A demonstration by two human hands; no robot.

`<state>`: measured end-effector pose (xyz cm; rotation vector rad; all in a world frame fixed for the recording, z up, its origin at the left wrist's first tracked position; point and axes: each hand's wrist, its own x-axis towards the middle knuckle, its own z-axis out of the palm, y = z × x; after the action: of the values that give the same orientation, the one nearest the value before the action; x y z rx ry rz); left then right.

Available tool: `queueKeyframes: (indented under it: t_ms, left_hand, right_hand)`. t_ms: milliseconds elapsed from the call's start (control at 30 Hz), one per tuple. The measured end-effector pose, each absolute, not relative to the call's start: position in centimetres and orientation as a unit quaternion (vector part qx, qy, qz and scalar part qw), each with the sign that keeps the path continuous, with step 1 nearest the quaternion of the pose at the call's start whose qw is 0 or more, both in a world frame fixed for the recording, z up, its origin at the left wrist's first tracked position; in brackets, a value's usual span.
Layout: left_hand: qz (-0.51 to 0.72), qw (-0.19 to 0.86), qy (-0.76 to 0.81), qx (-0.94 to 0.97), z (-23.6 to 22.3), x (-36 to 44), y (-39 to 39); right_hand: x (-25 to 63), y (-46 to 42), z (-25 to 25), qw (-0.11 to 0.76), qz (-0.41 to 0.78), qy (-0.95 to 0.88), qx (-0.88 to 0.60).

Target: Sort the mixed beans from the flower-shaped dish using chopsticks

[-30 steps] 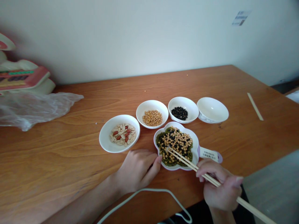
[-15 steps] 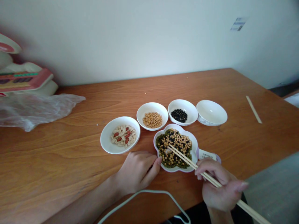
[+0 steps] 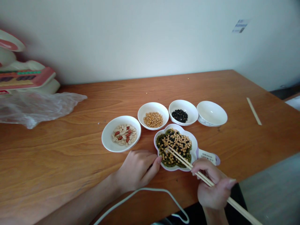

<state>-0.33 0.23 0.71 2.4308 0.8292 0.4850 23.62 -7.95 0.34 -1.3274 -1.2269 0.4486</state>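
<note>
My right hand (image 3: 213, 184) is closed around a pair of pale wooden chopsticks (image 3: 201, 175). Their tips reach into mixed soybeans, black beans and green mung beans in a flower-shaped white dish (image 3: 195, 147) with a lilac rim and a labelled handle. At the dish's lower left edge, my left hand (image 3: 140, 170) has curled fingers, its thumb and forefinger at the rim. Left of the dish stands a white bowl of peanuts (image 3: 124, 135). Behind it are a bowl of soybeans (image 3: 153, 119), a bowl of black beans (image 3: 179, 116) and a white bowl (image 3: 212, 112) showing a bare inside.
A thin pale strip (image 3: 254, 111) lies at the table's right. Crumpled clear plastic (image 3: 44, 107) and a pink and cream toy keyboard (image 3: 28, 78) are at the left. A white cord (image 3: 150, 189) loops along the front edge, before my left wrist.
My right hand and the chopsticks have shifted slightly left, with the tips still among the beans. My left hand stays at the dish's rim. The whole view has moved slightly.
</note>
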Motion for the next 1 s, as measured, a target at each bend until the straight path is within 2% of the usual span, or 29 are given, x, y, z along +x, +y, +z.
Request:
queueKeyframes:
  t_ms: [1000]
  left_hand:
    - [0.171,0.275,0.309,0.894,0.41,-0.33,0.32]
  right_hand:
    - [23.62,-8.57,-0.36,0.631,0.184,-0.530,-0.536]
